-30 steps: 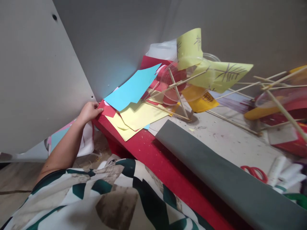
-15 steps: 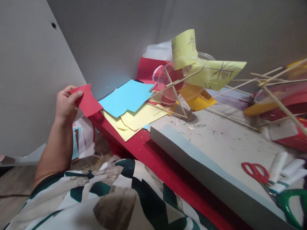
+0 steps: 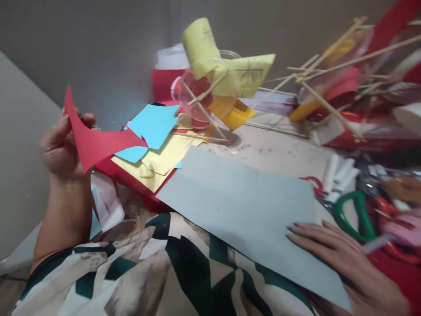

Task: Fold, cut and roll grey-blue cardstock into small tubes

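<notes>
My left hand [image 3: 61,151] is raised at the left, its fingers closed on a piece of red paper [image 3: 98,142] with curved, pointed edges. The paper's right tip overlaps a light-blue sheet [image 3: 159,125] that lies on several yellow sheets [image 3: 171,156]. At the lower right, my right hand [image 3: 345,261] rests with fingers stretched out on the right end of a large grey-blue sheet [image 3: 230,206]. That sheet lies along the table's near edge, close to my body.
Behind the sheets stands a pinwheel-like model [image 3: 210,87] of sticks, clear plastic and yellow paper. Another stick frame [image 3: 329,83] is at the right. Green-handled scissors [image 3: 342,219], red-handled scissors [image 3: 315,186] and white markers [image 3: 338,175] lie near my right hand. A wall borders the back.
My right hand has come into view on the grey-blue sheet, which now lies flatter. My left hand has turned the red paper and moved slightly left. The view has swung to the right.
</notes>
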